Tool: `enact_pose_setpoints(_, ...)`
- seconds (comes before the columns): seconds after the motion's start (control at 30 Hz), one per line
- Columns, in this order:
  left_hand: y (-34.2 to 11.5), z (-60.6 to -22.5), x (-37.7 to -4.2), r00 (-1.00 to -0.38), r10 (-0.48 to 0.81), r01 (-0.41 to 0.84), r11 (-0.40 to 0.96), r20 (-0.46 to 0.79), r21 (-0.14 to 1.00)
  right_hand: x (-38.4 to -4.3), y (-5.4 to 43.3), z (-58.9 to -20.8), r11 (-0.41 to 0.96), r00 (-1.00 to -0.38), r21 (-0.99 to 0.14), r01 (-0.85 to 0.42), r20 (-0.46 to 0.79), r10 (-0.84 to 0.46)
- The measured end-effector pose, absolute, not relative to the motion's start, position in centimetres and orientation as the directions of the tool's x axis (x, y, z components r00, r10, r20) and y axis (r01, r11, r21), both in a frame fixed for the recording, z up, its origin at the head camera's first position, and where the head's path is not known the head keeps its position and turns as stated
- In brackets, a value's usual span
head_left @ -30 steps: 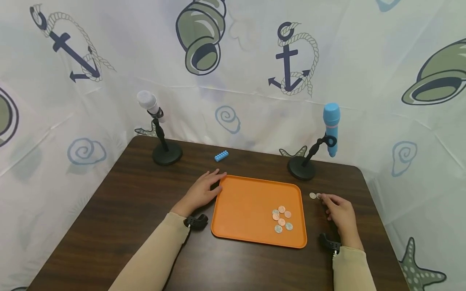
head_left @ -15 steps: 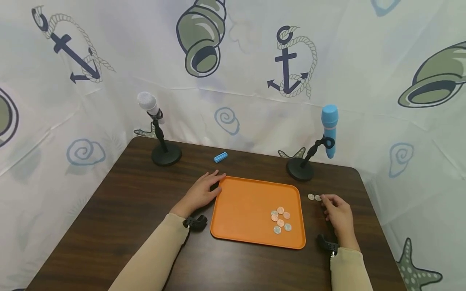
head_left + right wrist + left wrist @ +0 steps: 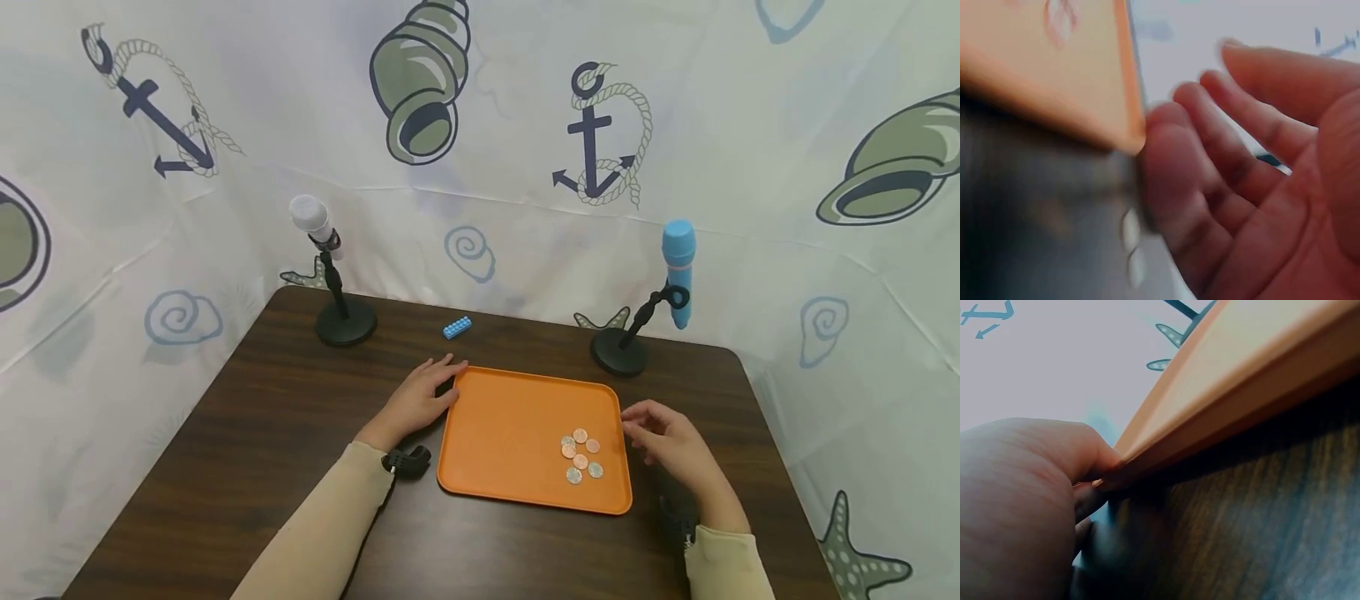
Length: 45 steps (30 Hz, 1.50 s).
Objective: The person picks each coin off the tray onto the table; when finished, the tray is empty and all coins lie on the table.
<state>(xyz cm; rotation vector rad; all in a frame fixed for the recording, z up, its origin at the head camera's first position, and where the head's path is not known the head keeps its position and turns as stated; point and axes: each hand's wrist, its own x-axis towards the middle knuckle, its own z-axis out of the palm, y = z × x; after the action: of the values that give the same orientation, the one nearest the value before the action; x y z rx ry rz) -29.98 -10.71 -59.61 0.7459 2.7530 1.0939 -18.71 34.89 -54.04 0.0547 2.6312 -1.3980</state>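
A dark wood-grain table [image 3: 247, 433] spreads beneath the left hand [image 3: 412, 406] and right hand [image 3: 678, 446], glossy with light on their near side. Beyond and to both sides hangs creased pale cloth [image 3: 525, 175] printed with anchors [image 3: 589, 146], shells [image 3: 420, 83] and starfish [image 3: 850, 557].

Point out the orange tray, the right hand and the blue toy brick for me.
Orange tray [image 3: 506, 442]: head view, bare part of its floor.
Right hand [image 3: 672, 442]: head view, back of the hand.
Blue toy brick [image 3: 457, 327]: head view, studded face.
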Motion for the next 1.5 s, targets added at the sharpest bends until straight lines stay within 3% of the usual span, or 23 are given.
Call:
enact_pose_setpoints(0.13, -10.9, -59.8, -30.1, -0.879, 0.468, 0.401, 0.626, 0.089, 0.669, -18.8, 31.8, -52.6, 0.666, -0.973, -0.746, -0.002, -0.151, -0.172)
enact_pose_setpoints(0.3, -11.0, -60.2, -30.2, -0.879, 0.469, 0.404, 0.633, 0.088, 0.660, -19.5, 29.1, -53.1, 0.742, -0.961, -0.666, -0.078, -0.147, -0.233)
enact_pose_setpoints(0.4, -11.0, -60.2, -30.2, -0.875, 0.477, 0.410, 0.636, 0.085, 0.654, -19.8, 28.6, -54.2, 0.744, -0.962, -0.665, -0.059, -0.161, -0.221)
enact_pose_setpoints(0.63, -11.0, -59.9, -30.3, -0.873, 0.479, 0.414, 0.624, 0.094, 0.662, -20.8, 28.7, -56.3, 0.643, -0.960, -0.757, 0.119, -0.253, -0.121)
enact_pose_setpoints(1.27, -10.9, -59.6, -30.1, -0.869, 0.485, 0.421, 0.621, 0.097, 0.661, -21.3, 28.5, -56.9, 0.632, -0.964, -0.755, 0.174, -0.261, -0.047)
enact_pose_setpoints(1.5, -11.0, -59.8, -30.1, -0.871, 0.480, 0.422, 0.627, 0.103, 0.655, -21.3, 29.3, -57.3, 0.532, -0.957, -0.824, 0.198, -0.279, -0.076)
